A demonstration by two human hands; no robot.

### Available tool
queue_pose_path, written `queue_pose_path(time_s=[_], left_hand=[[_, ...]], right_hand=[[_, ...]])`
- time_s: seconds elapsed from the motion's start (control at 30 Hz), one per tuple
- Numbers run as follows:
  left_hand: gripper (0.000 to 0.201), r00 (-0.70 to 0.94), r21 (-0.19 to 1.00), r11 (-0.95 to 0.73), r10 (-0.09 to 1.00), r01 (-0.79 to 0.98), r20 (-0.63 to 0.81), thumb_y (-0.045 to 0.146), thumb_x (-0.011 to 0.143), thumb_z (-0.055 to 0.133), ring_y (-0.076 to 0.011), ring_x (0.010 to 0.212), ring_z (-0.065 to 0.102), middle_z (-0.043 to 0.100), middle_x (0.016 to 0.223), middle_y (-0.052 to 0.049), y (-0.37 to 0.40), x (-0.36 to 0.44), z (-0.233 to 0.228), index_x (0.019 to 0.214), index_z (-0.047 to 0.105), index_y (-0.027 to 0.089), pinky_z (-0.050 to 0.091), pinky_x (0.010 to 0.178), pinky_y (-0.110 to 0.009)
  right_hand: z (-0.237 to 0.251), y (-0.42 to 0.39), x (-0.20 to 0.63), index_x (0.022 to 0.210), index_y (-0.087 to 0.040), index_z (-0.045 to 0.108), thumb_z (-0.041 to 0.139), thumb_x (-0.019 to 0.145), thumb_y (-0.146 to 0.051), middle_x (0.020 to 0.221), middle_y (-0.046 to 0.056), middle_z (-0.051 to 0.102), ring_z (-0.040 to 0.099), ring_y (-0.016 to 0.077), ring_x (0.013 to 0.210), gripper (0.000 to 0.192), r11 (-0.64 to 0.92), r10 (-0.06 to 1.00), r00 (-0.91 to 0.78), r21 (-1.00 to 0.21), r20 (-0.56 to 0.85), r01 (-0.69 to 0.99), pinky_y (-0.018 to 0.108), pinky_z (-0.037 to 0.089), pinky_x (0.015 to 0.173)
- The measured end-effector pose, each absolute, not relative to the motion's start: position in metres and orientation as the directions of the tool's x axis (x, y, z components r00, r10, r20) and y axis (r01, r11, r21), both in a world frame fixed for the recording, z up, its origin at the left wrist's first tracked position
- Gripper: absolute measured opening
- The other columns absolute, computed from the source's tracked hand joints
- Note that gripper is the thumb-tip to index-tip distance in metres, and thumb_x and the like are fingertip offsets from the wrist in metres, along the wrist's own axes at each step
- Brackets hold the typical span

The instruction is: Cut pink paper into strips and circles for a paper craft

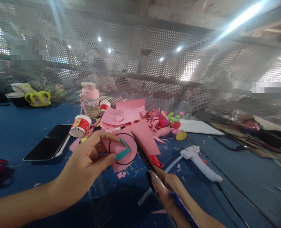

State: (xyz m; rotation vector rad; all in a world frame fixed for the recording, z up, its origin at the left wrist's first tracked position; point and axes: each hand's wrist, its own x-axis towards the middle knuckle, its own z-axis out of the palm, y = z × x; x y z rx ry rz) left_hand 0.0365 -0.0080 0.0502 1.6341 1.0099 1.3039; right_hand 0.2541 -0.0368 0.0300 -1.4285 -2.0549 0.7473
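Note:
My left hand (93,158) pinches a pink sheet of paper (142,136) that has a black circle drawn on it, thumb and fingers on the circle. In my right hand (171,190) are scissors (144,155) with dark blades, and the blades are set into the sheet at the circle's right edge. Both hands are above a blue table (23,126).
A black phone (49,144) lies left, beside a small red-labelled cup (80,125). Behind are a pink bottle (90,99), pink paper sheets (120,115) and coloured scraps (164,122). A white glue gun (199,161) with its cord lies right. A perforated metal screen (140,63) backs the table.

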Motion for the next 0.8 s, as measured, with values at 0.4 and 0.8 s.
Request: queue_pose_path(time_s=[0.4,0.8], left_hand=[[0.019,0.259,0.962,-0.265,0.935,0.066,0.240,0.025,0.078,0.061,-0.0118,0.064,0.062,0.064,0.076,0.001,-0.0099,0.0361,0.0463,0.094,0.053,0.021,0.051,0.056,-0.019],[0.020,0.216,0.942,-0.297,0.941,0.156,0.261,0.027,0.075,0.063,-0.0087,0.051,0.056,0.061,0.069,0.002,-0.0114,0.0355,0.0465,0.093,0.056,0.020,0.042,0.042,-0.016]], right_hand=[[0.0325,-0.0381,0.2488,0.065,-0.017,0.052,0.028,0.078,-0.071,0.058,0.001,0.050,0.046,0.0111,0.051,0.060,0.200,0.962,-0.269,-0.787,0.045,0.584,0.020,0.041,0.048],[0.0339,-0.0358,0.2537,0.063,-0.018,0.053,0.028,0.082,-0.066,0.062,0.002,0.053,0.050,0.0138,0.056,0.057,0.299,0.941,-0.315,-0.744,0.125,0.597,0.022,0.045,0.053]])
